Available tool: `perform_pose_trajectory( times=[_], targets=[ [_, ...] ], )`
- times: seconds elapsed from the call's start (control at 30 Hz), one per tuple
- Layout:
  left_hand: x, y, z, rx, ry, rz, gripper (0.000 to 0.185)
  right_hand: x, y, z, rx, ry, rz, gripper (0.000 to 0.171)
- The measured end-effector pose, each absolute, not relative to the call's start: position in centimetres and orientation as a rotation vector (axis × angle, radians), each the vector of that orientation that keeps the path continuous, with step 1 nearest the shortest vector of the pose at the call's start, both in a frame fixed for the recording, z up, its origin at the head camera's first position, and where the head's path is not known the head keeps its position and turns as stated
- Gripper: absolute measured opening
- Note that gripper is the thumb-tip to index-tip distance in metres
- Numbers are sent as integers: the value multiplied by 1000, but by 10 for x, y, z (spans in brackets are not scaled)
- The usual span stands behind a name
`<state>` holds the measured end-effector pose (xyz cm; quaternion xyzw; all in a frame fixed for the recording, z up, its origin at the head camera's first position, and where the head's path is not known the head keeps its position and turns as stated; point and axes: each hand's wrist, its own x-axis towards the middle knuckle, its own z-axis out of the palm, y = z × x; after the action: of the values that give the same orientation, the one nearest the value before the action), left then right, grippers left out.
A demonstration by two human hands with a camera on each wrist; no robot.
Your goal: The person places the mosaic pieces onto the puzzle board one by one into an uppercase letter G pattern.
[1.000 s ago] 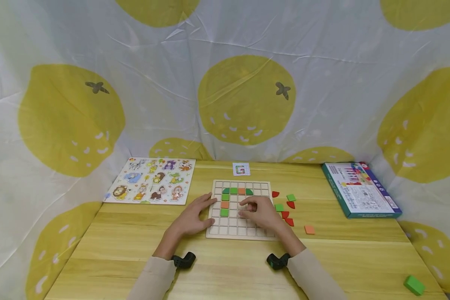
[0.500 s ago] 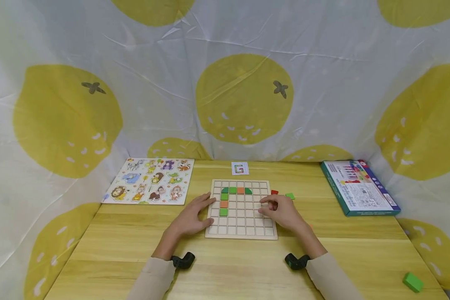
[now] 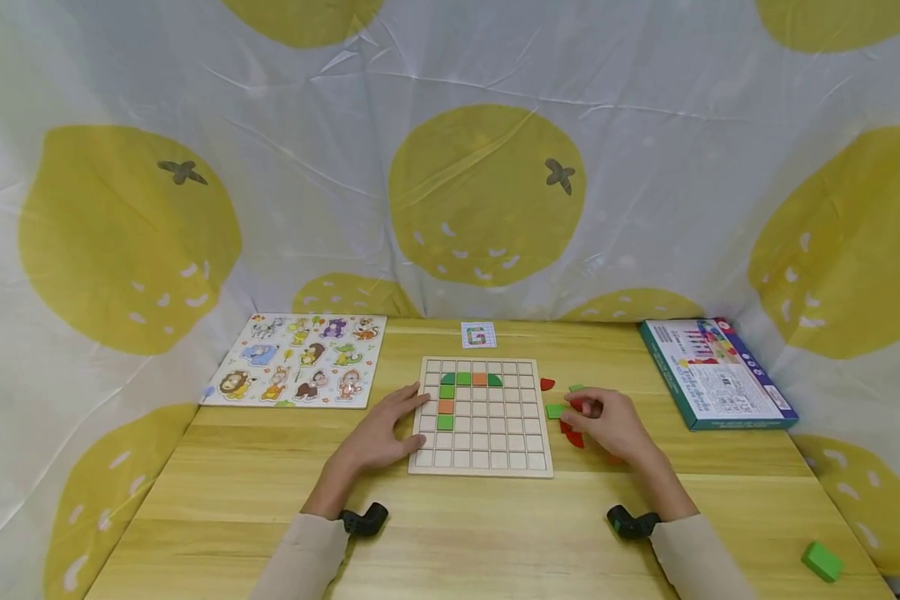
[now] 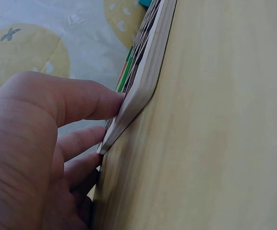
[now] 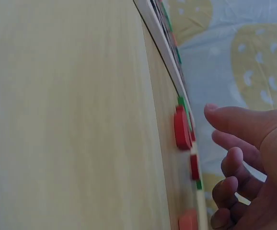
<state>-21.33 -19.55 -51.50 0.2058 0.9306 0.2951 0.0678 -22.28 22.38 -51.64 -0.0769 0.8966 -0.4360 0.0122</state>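
Note:
A wooden grid board lies mid-table. Green squares, orange squares and two dark green quarter-round tiles form a bent line on it. My left hand rests at the board's left edge, its thumb and fingertips touching the rim. To the right of the board, my right hand hovers above loose tiles, thumb and fingers parted with nothing between them. Under and beside it lie red quarter-round tiles and a green square tile; the hand partly hides several.
A small card with a coloured grid pattern lies behind the board. An animal puzzle board is at the back left, a flat box at the back right. Near the right front lies a green block. A lemon-print cloth hangs behind.
My right hand has moved right, from above the grid board to the loose tiles beside it. My left hand stays at the board's left edge. The tiles on the board look the same.

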Motion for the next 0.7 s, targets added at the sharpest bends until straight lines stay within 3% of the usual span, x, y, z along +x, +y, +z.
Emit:
perform_pose_trajectory(
  times=[0.7],
  targets=[
    [-215, -197, -516, 626, 2799, 887, 72, -223, 246, -519, -170, 2784, -1268, 30]
  ],
)
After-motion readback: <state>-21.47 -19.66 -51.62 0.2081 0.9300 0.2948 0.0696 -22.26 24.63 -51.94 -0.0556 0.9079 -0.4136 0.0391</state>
